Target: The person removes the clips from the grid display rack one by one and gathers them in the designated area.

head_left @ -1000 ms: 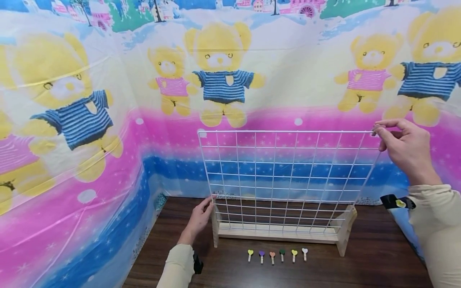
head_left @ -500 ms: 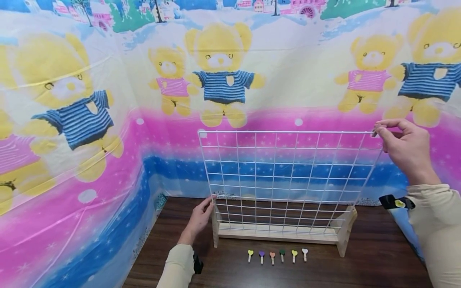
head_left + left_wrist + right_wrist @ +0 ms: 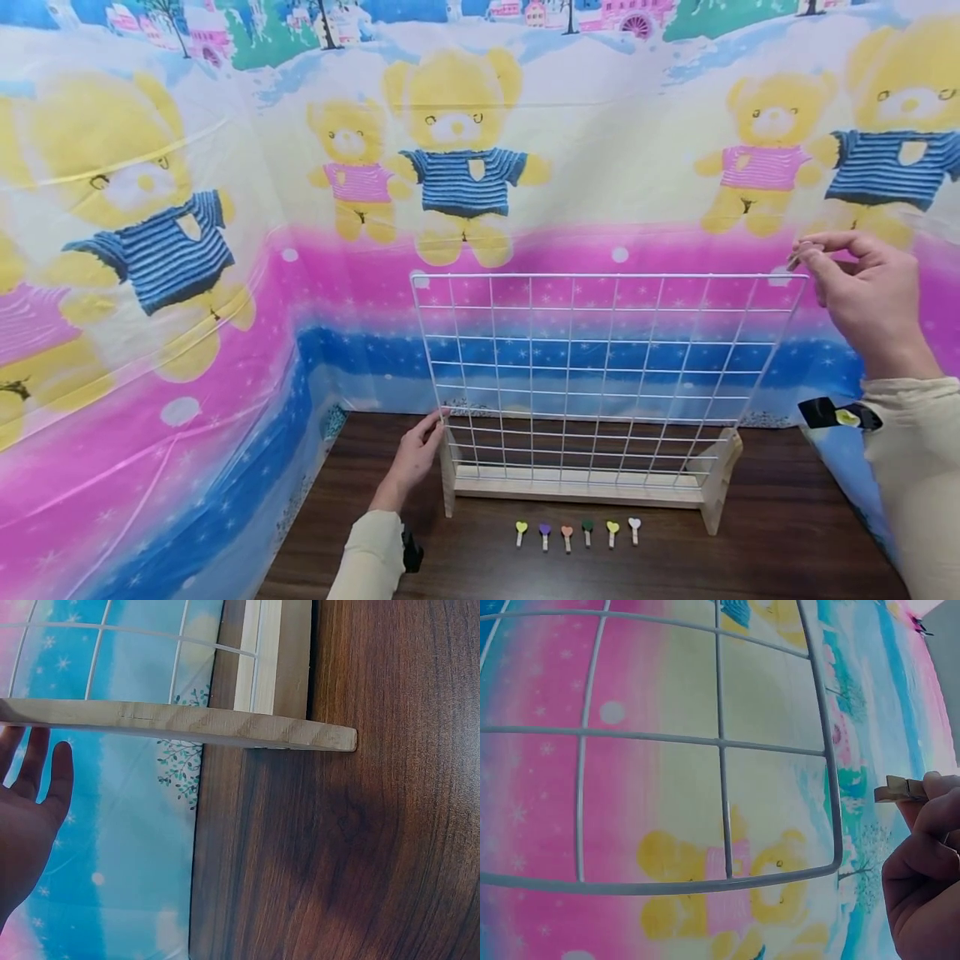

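Note:
A white wire grid panel [image 3: 592, 342] stands upright in a wooden stand [image 3: 577, 490]. Just off the grid's top right corner, my right hand [image 3: 873, 296] pinches a small wooden clothespin [image 3: 900, 789] between thumb and fingertips. In the right wrist view the clothespin is apart from the wire. My left hand [image 3: 412, 458] rests its fingertips at the left edge of the grid and stand; in the left wrist view its fingers [image 3: 60, 772] are extended up to the wooden side piece [image 3: 195, 724]. Their tips are partly hidden behind that piece.
In front of the stand, several small clothespins with coloured hearts lie in a row, among them a purple one [image 3: 545, 533] and a white one [image 3: 635, 530]. The dark wooden table [image 3: 795, 517] meets a bear-printed cloth backdrop [image 3: 615, 167] behind and at the left.
My right hand has moved up and to the right, away from the grid's top right corner, with the clothespin still pinched. My left hand has stayed in place.

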Motion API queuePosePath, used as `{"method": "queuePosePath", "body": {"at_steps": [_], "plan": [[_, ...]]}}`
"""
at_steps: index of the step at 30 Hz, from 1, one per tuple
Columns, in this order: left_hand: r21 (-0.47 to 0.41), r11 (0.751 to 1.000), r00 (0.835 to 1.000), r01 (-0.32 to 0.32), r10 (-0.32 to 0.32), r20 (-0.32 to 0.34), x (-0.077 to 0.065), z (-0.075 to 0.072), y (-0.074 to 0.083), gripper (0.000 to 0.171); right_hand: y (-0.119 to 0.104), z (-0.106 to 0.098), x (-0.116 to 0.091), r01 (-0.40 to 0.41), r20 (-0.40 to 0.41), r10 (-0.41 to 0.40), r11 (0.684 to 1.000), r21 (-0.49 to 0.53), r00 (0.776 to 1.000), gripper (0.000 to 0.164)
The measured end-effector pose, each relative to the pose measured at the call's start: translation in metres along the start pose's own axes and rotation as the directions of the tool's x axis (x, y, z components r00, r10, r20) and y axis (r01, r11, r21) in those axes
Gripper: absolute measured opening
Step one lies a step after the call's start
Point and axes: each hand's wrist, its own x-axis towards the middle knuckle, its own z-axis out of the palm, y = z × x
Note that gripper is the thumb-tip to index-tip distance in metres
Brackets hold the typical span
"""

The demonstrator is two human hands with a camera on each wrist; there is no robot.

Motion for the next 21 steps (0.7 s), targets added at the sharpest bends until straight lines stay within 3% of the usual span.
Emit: {"method": "queuePosePath", "body": {"at_steps": [10, 21], "plan": [[-0.018, 0.999, 1.000, 0.030, -0.030, 0.004, -0.001, 0.000, 0.000, 0.037, 0.020, 0.013, -0.039, 0.109, 0.156, -0.102, 0.993, -0.041, 0.982, 0.017], [-0.017, 1.000, 1.000, -0.001, 0.001, -0.015, -0.001, 0.002, 0.000, 0.037, 0.046, 0.022, -0.086, 0.113, 0.263, -0.072, 0.983, -0.145, 0.962, 0.024]]}}
